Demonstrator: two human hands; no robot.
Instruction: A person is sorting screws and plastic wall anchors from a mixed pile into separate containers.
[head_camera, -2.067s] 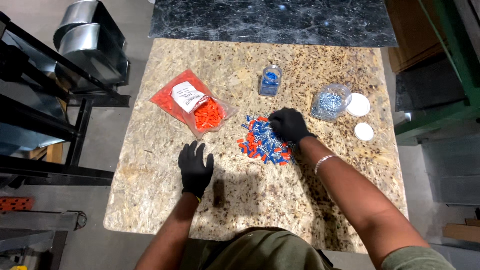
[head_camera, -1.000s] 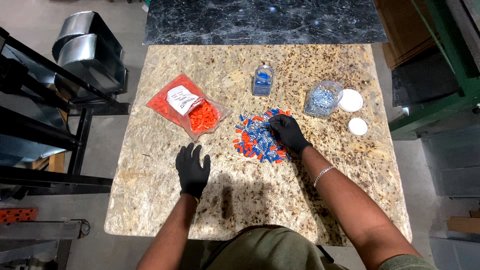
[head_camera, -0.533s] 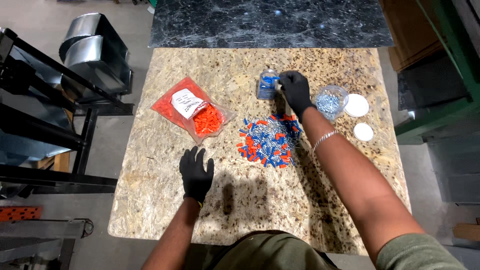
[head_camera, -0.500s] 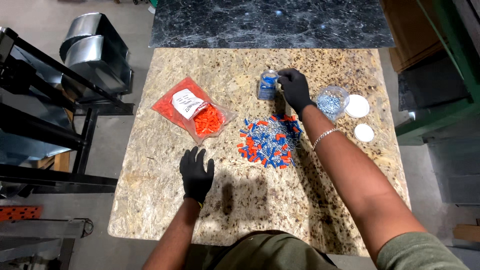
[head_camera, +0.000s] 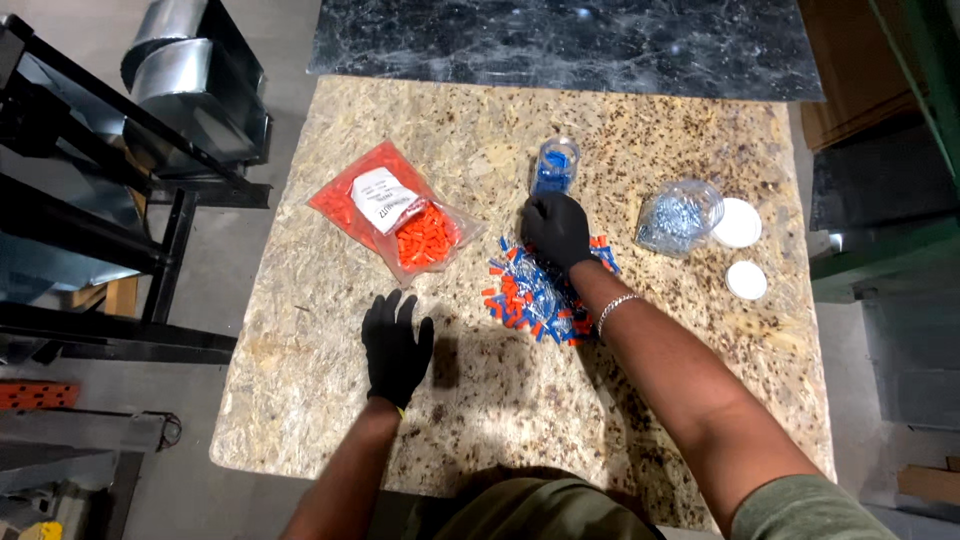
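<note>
The right hand (head_camera: 557, 228) is curled over the far edge of the connector pile (head_camera: 535, 290), pinch unclear. The left hand (head_camera: 396, 345) is laid flat, spread, nearer. An orange bag (head_camera: 395, 218), white-labelled, lies left; a blue jar (head_camera: 554, 165) just beyond.

Person, head view. Left hand (head_camera: 396, 345), at 7 o'clock of the frame: black close-fitting work glove with a yellow-green trim at the cuff; forearm bare. Right hand (head_camera: 556, 228), near centre: matching black glove; silver chain bracelet (head_camera: 612, 306) at the wrist. Olive-green short-sleeved shirt (head_camera: 540, 510), seen at 6 and 5 o'clock.
</note>
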